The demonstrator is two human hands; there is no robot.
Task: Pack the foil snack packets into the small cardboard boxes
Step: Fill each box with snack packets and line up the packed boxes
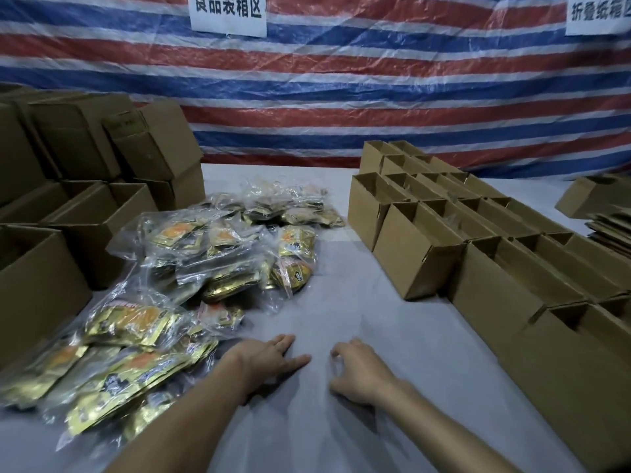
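Gold foil snack packets [191, 268] in clear plastic bags lie heaped on the left half of the grey table [358, 319]. More of these bags [112, 363] lie close to me at the left. Small open cardboard boxes [478, 233] stand in rows on the right, their tops open. My left hand [273, 356] rests flat on the cloth with fingers spread, just right of the nearest bags. My right hand [358, 370] hovers beside it, fingers loosely curled, holding nothing. Both hands are well short of the boxes.
Larger cardboard boxes [68, 199] are stacked along the left edge. Flattened cartons [607, 230] and another box sit at the far right. A red, white and blue striped tarp [341, 97] with two paper signs closes off the back.
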